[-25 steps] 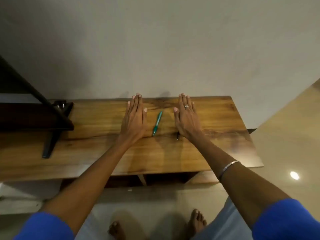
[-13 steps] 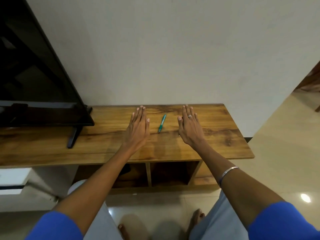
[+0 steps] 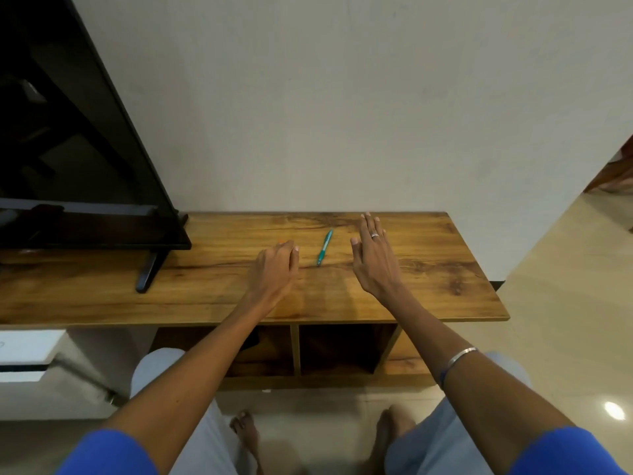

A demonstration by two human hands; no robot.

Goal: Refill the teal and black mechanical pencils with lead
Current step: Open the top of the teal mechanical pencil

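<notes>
The teal mechanical pencil (image 3: 324, 247) lies on the wooden TV unit top (image 3: 428, 269), pointing away from me, between my two hands and touched by neither. My left hand (image 3: 274, 269) is just left of it, raised on its edge with the fingers curled inward. A tiny orange speck (image 3: 280, 242) shows past its knuckles, and I cannot make out whether the hand holds anything. My right hand (image 3: 373, 258), with a ring on one finger, lies flat with straight fingers to the right of the pencil. No black pencil is in sight.
A black TV (image 3: 78, 149) on a stand foot (image 3: 147, 272) fills the left part of the unit. The white wall runs right behind it. Open shelf compartments (image 3: 335, 347) sit below the top. My bare feet are on the tiled floor.
The view has risen and pulled back. My left hand has gone from flat on the wood to curled and tipped on its edge. The right hand stays flat.
</notes>
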